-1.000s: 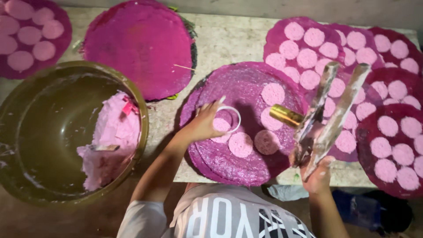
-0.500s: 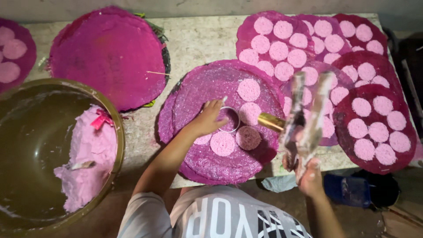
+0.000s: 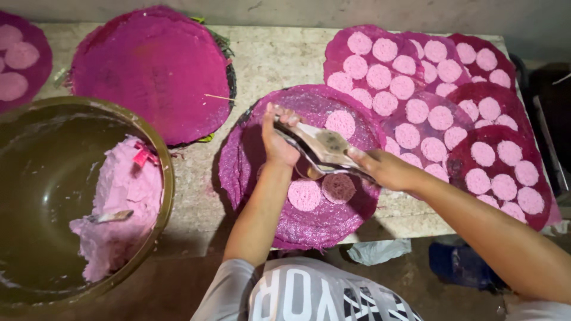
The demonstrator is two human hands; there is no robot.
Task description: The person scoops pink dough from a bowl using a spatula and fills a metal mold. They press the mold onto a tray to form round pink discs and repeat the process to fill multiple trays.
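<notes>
- Fingers (image 3: 279, 116) of the left hand (image 3: 278, 142) curl around one end of a flat metal blade (image 3: 324, 147); right hand (image 3: 380, 169) pinches the other end.
- Blade is above the purple round mat (image 3: 250, 172), over two pink discs (image 3: 304, 194).
- Left, a big bowl (image 3: 163, 178) holds pink dough (image 3: 122, 202).
- Farther on the counter (image 3: 273, 59) lie more mats with discs (image 3: 416, 77).

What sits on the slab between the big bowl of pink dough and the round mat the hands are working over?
In the head view, only bare stone slab lies between the bowl and the mat; nothing stands there.
</notes>
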